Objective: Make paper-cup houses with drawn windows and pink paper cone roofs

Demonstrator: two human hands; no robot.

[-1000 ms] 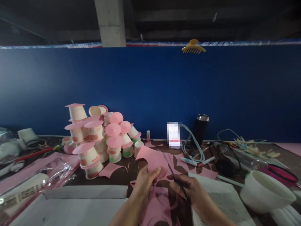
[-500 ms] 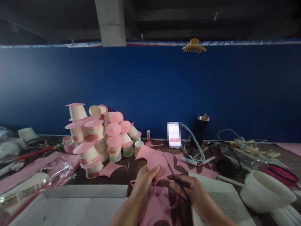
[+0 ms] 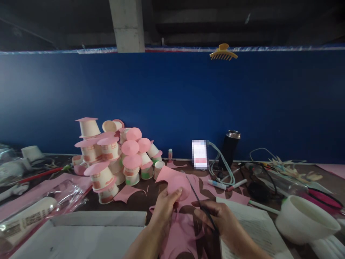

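Observation:
My left hand (image 3: 167,205) pinches a piece of pink paper (image 3: 168,175) above the table, thumb on top. A round pink disc shape (image 3: 176,187) stands out on that paper beside my thumb; whether it is a separate layer I cannot tell. In my right hand (image 3: 217,216) are dark-handled scissors (image 3: 199,198), fingers wrapped round the handles. Their thin blades point up and away, at the right edge of the disc shape. Under both hands lie pink paper offcuts (image 3: 179,233) with curved cut-outs.
Paper cups with pink paper roofs (image 3: 106,144) stand stacked at left. A white box (image 3: 88,233) lies front left. To the right are a printed sheet (image 3: 250,223), a white cup (image 3: 304,219), markers (image 3: 217,184), a phone (image 3: 199,154) and a black bottle (image 3: 230,151).
Both hands stay in nearly the same place, still holding the pink paper and the scissors. The paper and left thumb have shifted very slightly.

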